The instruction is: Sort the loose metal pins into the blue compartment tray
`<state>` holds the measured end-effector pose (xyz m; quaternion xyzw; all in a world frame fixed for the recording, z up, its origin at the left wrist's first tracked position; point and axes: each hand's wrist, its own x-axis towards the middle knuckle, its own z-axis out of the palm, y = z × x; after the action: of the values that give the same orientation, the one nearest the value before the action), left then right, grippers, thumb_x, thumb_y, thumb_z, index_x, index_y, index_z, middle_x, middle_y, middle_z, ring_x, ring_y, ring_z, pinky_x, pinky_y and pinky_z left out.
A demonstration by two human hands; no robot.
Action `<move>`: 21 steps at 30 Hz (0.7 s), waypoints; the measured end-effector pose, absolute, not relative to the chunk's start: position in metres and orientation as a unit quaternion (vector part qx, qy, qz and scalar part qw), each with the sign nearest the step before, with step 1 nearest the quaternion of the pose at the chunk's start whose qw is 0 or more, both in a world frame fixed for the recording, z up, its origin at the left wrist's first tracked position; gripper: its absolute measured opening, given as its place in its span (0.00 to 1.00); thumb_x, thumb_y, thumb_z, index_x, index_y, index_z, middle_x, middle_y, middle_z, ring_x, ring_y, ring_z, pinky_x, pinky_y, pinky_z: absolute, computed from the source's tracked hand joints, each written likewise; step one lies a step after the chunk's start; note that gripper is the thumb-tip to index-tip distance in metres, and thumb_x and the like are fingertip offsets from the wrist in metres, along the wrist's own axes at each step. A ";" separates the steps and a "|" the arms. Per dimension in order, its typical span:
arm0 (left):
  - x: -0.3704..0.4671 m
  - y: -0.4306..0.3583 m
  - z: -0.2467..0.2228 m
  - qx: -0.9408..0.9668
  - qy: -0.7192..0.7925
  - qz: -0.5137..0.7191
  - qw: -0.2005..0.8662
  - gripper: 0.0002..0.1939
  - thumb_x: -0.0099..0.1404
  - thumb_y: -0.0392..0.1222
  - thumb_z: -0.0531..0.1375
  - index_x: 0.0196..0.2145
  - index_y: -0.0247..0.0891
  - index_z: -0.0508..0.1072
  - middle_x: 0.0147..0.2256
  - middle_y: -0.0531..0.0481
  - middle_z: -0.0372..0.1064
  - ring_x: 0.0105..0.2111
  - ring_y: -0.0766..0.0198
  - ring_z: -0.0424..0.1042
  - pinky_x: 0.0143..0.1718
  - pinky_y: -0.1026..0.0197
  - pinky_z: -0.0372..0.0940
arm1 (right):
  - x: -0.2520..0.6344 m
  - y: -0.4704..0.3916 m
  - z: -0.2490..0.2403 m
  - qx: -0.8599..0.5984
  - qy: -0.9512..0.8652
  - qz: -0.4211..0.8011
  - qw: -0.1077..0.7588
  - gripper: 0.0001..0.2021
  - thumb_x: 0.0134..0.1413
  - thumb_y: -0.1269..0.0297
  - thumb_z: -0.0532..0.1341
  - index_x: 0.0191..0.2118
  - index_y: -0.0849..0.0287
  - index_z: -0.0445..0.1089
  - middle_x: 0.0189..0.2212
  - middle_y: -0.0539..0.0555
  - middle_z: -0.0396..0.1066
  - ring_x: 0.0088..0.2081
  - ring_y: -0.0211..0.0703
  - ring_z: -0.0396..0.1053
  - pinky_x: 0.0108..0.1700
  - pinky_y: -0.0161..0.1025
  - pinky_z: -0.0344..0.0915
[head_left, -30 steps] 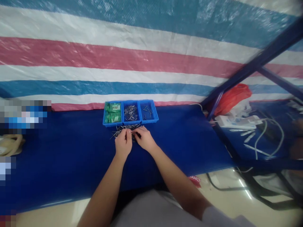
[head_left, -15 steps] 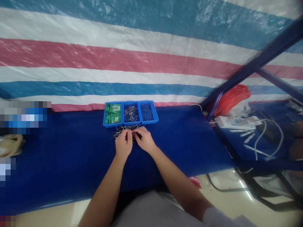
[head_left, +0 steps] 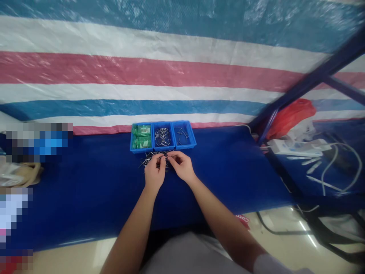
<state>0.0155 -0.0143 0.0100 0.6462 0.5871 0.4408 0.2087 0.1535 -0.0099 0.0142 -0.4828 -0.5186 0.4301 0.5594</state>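
My left hand [head_left: 155, 169] and my right hand [head_left: 182, 165] meet fingertip to fingertip over a pile of thin dark metal pieces [head_left: 146, 157] on the blue table. Both are pinched closed; whatever sits between the fingertips is too small to make out. Just beyond the pile stand three joined blue bins. The left bin [head_left: 131, 142] holds green packets [head_left: 142, 130] with pale labels. Many slim metal pieces [head_left: 162, 136] fill the middle bin [head_left: 163, 148]. In the right bin [head_left: 186, 146] lie several similar pieces [head_left: 182, 134].
The blue table [head_left: 94, 190] runs up to a striped tarp [head_left: 142, 72]. On the right, past a dark blue metal frame [head_left: 269, 125], are a red plastic bag [head_left: 293, 116], a white power strip [head_left: 296, 147] and a looping cable [head_left: 359, 161]. A tan container [head_left: 35, 173] stands at left.
The view has shifted slightly, so the table and bins appear farther right. My hands stay together over the pile, with the right fingers a little more extended.
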 end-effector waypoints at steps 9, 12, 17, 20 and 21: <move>0.015 -0.014 0.011 0.646 0.593 0.433 0.208 0.13 0.69 0.51 0.55 0.37 0.39 0.73 0.29 0.51 0.74 0.30 0.66 0.73 0.36 0.65 0.64 | 0.154 -0.011 0.015 -0.470 -0.573 0.398 0.541 0.08 0.57 0.60 0.64 0.41 0.53 0.77 0.32 0.52 0.74 0.30 0.40 0.67 0.35 0.39 0.67; 0.014 -0.014 0.010 0.644 0.591 0.436 0.213 0.14 0.69 0.51 0.55 0.37 0.39 0.74 0.30 0.52 0.74 0.30 0.66 0.73 0.36 0.65 0.64 | 0.155 -0.012 0.017 -0.472 -0.615 0.352 0.524 0.08 0.58 0.63 0.63 0.42 0.52 0.78 0.33 0.53 0.74 0.33 0.42 0.68 0.37 0.40 0.67; 0.014 -0.013 0.009 0.657 0.581 0.435 0.203 0.14 0.69 0.50 0.54 0.41 0.40 0.75 0.33 0.50 0.76 0.33 0.65 0.75 0.39 0.64 0.66 | 0.155 -0.011 0.014 -0.470 -0.622 0.344 0.523 0.11 0.58 0.64 0.62 0.47 0.53 0.76 0.35 0.54 0.74 0.36 0.42 0.69 0.38 0.39 0.68; 0.015 -0.013 0.008 0.668 0.576 0.431 0.190 0.14 0.69 0.49 0.55 0.42 0.40 0.76 0.33 0.50 0.77 0.33 0.64 0.75 0.39 0.63 0.66 | 0.155 -0.010 0.011 -0.470 -0.605 0.364 0.530 0.13 0.59 0.63 0.62 0.49 0.53 0.75 0.36 0.53 0.74 0.35 0.40 0.69 0.39 0.39 0.68; 0.015 -0.013 0.007 0.671 0.575 0.431 0.186 0.14 0.69 0.49 0.55 0.42 0.40 0.76 0.33 0.50 0.77 0.33 0.64 0.75 0.39 0.63 0.66 | 0.155 -0.009 0.010 -0.467 -0.597 0.376 0.533 0.14 0.60 0.62 0.61 0.50 0.53 0.74 0.36 0.53 0.74 0.34 0.40 0.69 0.39 0.38 0.68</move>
<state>0.0147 -0.0126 0.0073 0.6707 0.5746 0.4305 0.1859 0.1545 -0.0090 0.0101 -0.4671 -0.5968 0.3757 0.5333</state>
